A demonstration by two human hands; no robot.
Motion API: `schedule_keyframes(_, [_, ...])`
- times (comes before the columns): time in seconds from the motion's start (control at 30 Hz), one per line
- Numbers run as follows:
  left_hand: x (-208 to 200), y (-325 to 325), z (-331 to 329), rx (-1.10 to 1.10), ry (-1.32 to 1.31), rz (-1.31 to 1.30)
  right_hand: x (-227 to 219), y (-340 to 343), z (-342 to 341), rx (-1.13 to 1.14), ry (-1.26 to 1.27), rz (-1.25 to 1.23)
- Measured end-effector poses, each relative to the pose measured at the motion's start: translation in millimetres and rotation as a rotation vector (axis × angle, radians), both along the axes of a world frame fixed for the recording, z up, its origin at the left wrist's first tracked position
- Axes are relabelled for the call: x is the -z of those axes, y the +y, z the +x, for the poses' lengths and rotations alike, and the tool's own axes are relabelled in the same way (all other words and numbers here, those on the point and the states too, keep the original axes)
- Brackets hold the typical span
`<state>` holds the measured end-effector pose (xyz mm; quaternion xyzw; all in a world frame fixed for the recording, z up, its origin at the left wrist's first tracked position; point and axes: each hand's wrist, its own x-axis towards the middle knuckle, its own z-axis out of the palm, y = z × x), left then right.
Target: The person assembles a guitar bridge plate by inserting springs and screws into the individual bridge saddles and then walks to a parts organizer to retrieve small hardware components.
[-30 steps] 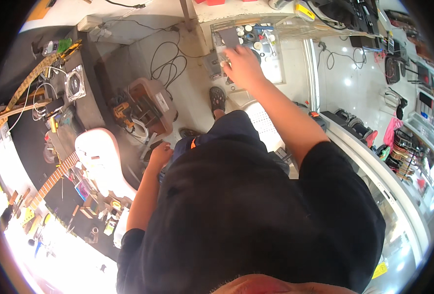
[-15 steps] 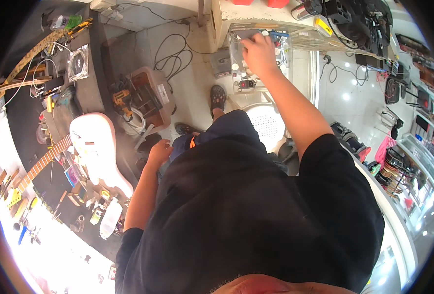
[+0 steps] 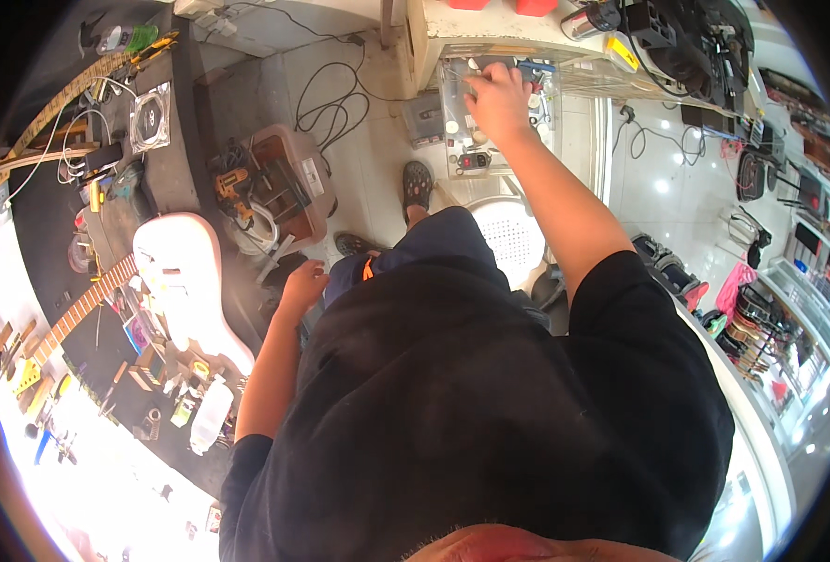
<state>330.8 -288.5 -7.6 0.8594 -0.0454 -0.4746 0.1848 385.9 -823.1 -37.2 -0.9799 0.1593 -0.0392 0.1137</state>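
Note:
My right hand (image 3: 502, 105) reaches forward, palm down, over a shallow drawer or tray (image 3: 451, 155) with clear sides. Its fingers look spread among small loose parts, and nothing shows clearly in them; the undersides of the fingertips are hidden. A blue-handled tool (image 3: 536, 66) lies just beyond the fingers. Closer to me in the tray sits a small black part with a red spot (image 3: 472, 160). My left hand (image 3: 304, 284) hangs beside my left thigh, fingers loosely bent and apart, holding nothing visible.
At left, a pale electric guitar (image 3: 185, 272) lies on a cluttered dark workbench (image 3: 167, 122). A plastic bin (image 3: 314, 178) with a yellow drill (image 3: 234, 190) stands on the floor. A white perforated stool (image 3: 506, 239) is near my legs. A black cable (image 3: 326, 117) coils on the floor.
My right hand has shifted slightly within the tray, and its fingers sit a little differently over the parts. The left hand stays nearly in place beside the thigh.

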Motion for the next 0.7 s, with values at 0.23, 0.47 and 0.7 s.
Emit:
schedule_keyframes(0.23, [-8.4,-7.8,7.9,0.024,0.013,0.039,3.1,3.2,5.7,-0.04,-0.048,0.084])
schedule_keyframes(0.47, [-3.7,5.5,10.1,0.048,-0.012,0.088,-0.6,13.3,10.8,-0.053,0.098,0.027])
schedule_keyframes(0.7, [-6.7,6.8,11.0,0.023,0.006,0.03,3.2,16.6,13.5,-0.006,0.003,0.052])
